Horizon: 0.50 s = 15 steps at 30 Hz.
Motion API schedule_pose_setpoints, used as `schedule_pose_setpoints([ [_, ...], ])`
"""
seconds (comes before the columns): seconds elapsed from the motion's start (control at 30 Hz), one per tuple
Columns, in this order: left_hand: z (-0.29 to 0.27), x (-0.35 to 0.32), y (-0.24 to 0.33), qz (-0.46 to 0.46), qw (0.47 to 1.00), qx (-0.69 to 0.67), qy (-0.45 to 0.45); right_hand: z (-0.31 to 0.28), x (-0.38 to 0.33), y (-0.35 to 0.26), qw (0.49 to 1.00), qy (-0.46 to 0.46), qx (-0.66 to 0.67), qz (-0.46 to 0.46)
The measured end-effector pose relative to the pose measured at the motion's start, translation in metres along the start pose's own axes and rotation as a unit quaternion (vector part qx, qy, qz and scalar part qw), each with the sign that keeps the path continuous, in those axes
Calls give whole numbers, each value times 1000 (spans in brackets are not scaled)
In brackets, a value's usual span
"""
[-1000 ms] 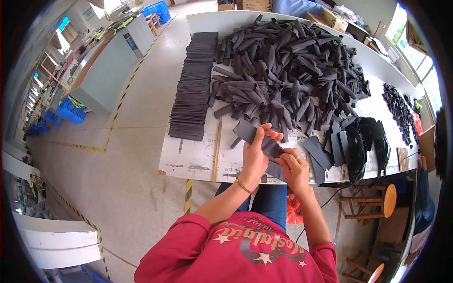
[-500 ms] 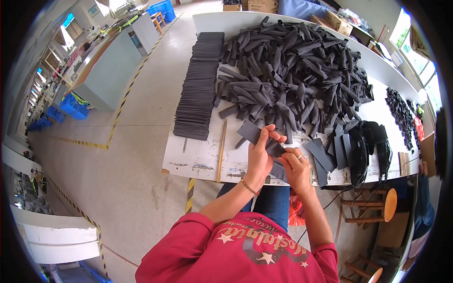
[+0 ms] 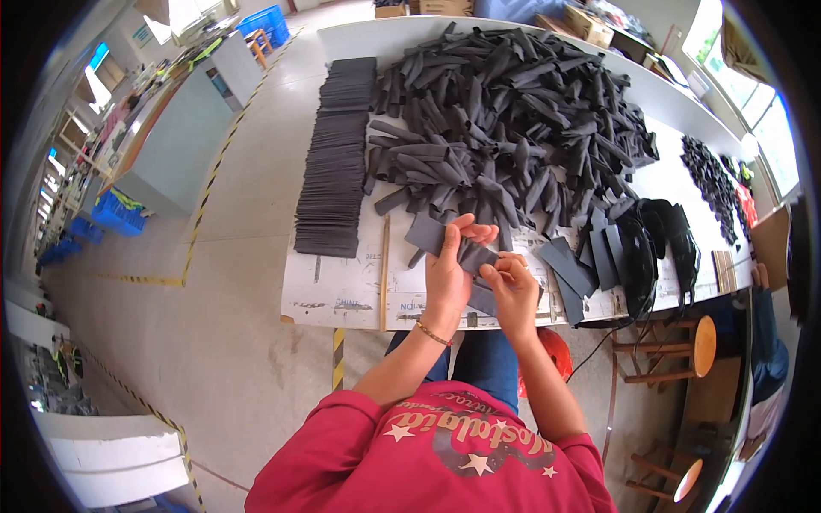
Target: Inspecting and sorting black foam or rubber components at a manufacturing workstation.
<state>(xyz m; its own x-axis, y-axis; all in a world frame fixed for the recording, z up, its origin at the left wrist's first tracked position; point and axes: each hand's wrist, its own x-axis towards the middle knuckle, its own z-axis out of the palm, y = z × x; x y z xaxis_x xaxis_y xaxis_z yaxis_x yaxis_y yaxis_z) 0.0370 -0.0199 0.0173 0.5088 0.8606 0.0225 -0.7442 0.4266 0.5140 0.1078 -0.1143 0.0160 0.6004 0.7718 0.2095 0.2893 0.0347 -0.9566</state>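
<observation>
Our left hand [image 3: 448, 272] grips the strip [image 3: 476, 257], presumably to steady it while our right hand [image 3: 515, 297] pinches its end; the exact contact is hidden.

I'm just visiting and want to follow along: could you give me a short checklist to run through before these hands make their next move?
1. Left hand has hold of the dark strip: ok, between thumb and fingers.
2. Right hand is on the same strip: ok, pinching its nearer end.
3. Middle of the strip is sound: cannot tell, the fingers partly cover it.
4. Long row of stacked strips is orderly: ok, lined up on the left of the white table.
5. Pile of curled pieces is orderly: not ok, jumbled in many directions.
6. Wooden stick is clear of the hands: ok, lying to their left.
</observation>
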Motion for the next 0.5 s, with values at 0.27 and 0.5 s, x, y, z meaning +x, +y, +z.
schedule_pose_setpoints([
  [0.27, 3, 3, 13, 4, 999, -6, -50, -7, -6, -19, 971, 77, 213, 79],
  [0.5, -14, 0, 22, -11, 1000, 12, -15, -11, -3, -20, 991, 104, -13, -78],
])
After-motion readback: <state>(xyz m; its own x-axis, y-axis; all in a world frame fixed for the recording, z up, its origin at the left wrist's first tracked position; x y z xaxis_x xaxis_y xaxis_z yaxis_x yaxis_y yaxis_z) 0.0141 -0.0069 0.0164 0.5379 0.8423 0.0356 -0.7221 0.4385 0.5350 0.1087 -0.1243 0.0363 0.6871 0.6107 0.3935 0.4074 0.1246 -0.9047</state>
